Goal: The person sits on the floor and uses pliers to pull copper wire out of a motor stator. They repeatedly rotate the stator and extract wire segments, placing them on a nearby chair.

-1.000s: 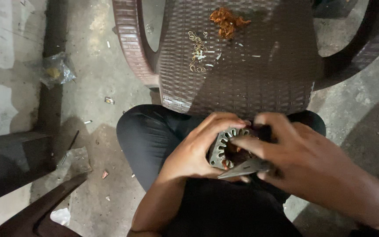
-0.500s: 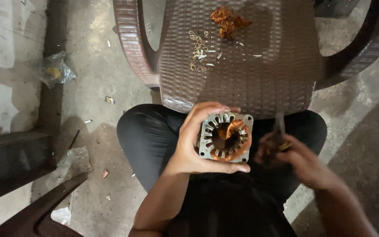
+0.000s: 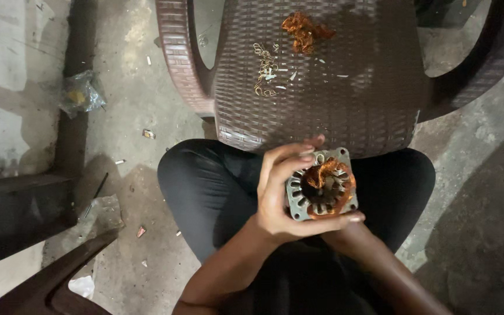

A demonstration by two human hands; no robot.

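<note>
The left hand now grips the stator alone, above the lap; the right hand has dropped behind it, state unclear, copper winding exposed.

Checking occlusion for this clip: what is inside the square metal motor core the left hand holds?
Inside the motor core, copper wire loops through the round centre, with empty slots around it. The left hand covers its left edge; the right hand is hidden beneath it.

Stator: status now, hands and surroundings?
Left hand grips square metal stator, copper winding partly in its slots. Right hand hidden beneath stator. Brown woven chair ahead carries copper scraps.
</note>
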